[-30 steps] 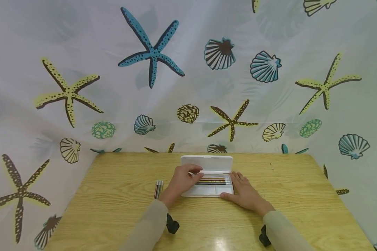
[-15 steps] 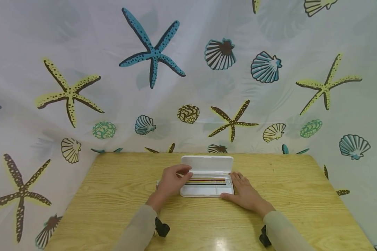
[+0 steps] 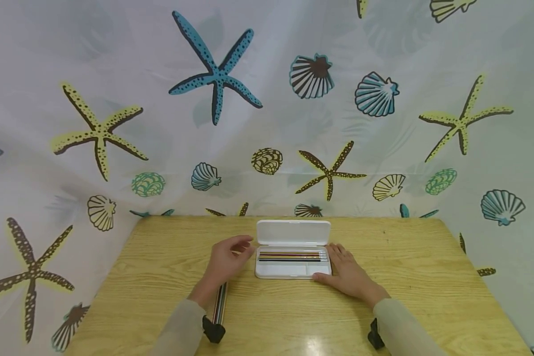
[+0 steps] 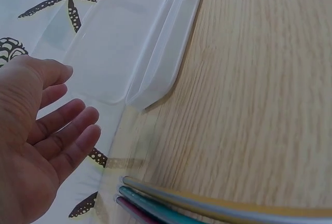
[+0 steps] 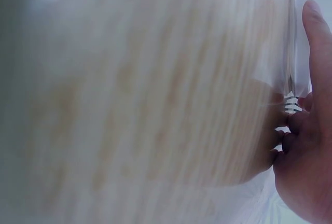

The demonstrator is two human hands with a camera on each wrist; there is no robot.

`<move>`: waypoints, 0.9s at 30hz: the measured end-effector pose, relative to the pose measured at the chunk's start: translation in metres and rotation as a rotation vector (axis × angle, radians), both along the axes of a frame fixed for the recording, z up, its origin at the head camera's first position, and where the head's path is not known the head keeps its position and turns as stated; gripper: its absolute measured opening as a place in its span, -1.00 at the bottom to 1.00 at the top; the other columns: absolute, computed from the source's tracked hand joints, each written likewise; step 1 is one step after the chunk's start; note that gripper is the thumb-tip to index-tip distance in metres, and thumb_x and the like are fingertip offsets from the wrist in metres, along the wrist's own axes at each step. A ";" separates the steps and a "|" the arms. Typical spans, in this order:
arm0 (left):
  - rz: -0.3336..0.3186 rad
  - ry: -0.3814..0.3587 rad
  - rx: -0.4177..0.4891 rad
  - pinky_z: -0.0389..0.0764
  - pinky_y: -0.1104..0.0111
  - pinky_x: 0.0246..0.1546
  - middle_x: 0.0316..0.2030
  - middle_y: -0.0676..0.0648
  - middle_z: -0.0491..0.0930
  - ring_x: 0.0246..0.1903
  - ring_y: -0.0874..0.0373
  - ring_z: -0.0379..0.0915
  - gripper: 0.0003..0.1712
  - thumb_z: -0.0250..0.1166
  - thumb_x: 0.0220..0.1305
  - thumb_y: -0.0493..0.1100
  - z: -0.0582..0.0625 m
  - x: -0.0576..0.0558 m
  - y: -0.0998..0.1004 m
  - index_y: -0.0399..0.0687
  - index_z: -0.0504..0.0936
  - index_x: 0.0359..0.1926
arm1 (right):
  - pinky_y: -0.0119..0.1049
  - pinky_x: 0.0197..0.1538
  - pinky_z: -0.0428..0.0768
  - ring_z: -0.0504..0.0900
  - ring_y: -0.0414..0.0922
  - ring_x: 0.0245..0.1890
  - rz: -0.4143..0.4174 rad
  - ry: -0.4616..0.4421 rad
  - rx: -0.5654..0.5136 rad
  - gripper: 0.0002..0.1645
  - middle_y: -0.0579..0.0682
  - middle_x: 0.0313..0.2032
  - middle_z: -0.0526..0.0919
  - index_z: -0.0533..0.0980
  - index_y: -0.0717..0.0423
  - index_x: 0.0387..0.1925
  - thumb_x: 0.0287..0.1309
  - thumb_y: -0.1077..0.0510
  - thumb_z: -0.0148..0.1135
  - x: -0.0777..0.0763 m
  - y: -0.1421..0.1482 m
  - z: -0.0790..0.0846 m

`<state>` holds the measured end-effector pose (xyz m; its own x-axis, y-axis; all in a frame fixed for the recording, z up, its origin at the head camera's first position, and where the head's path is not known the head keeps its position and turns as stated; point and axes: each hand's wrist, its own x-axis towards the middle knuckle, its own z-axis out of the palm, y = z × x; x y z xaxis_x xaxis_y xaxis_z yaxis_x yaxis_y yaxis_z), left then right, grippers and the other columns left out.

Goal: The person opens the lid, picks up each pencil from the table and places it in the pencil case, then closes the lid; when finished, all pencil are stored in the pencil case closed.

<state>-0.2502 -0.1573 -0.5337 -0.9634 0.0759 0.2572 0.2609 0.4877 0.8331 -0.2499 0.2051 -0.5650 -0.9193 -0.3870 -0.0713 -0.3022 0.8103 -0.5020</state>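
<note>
Bracing white case (image 3: 280,270) on desk (image 3: 427,277) with right hand (image 3: 344,271), fingers laid along right end, thumb apart at front corner; probably to stop sliding. Holding nothing in left hand (image 3: 224,259), fingers parted, loosely bent, just left of case. Note lid (image 3: 293,232) raised at rear, likely for access. Read long axis as left-right for case and pencils (image 3: 289,256) inside, pale ends right; roughly fore-aft for loose pencils (image 3: 220,301).

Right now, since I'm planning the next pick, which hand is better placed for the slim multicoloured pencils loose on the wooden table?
Probably the left hand: it holds nothing and is nearer the loose pencils, while the right hand rests against the right end of the open white plastic case.
</note>
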 end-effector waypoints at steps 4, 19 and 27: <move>0.028 -0.010 0.016 0.72 0.39 -0.13 -0.10 -0.12 0.80 -0.12 0.03 0.74 -0.63 0.48 0.37 -0.16 0.000 0.006 -0.010 -0.14 0.76 0.15 | 0.24 0.66 -0.08 -0.12 0.28 0.68 0.005 0.005 0.003 0.35 0.28 0.66 0.00 -0.10 0.14 0.70 0.28 -0.54 0.23 -0.001 0.001 -0.001; 0.119 -0.101 0.002 0.70 0.41 -0.07 -0.07 -0.15 0.78 -0.06 -0.01 0.73 -0.58 0.45 0.39 -0.18 -0.004 0.027 -0.044 -0.13 0.70 0.23 | 0.26 0.66 -0.07 -0.12 0.28 0.68 0.004 0.010 0.011 0.35 0.29 0.66 0.00 -0.12 0.16 0.70 0.29 -0.53 0.22 -0.003 0.002 -0.005; 0.158 -0.132 -0.010 0.68 0.41 -0.06 -0.07 -0.19 0.78 -0.07 -0.04 0.74 -0.56 0.44 0.37 -0.23 -0.009 0.038 -0.059 -0.15 0.69 0.24 | 0.25 0.66 -0.09 -0.13 0.28 0.69 0.000 0.003 0.014 0.35 0.30 0.66 -0.01 -0.13 0.20 0.69 0.30 -0.52 0.22 -0.001 0.001 -0.001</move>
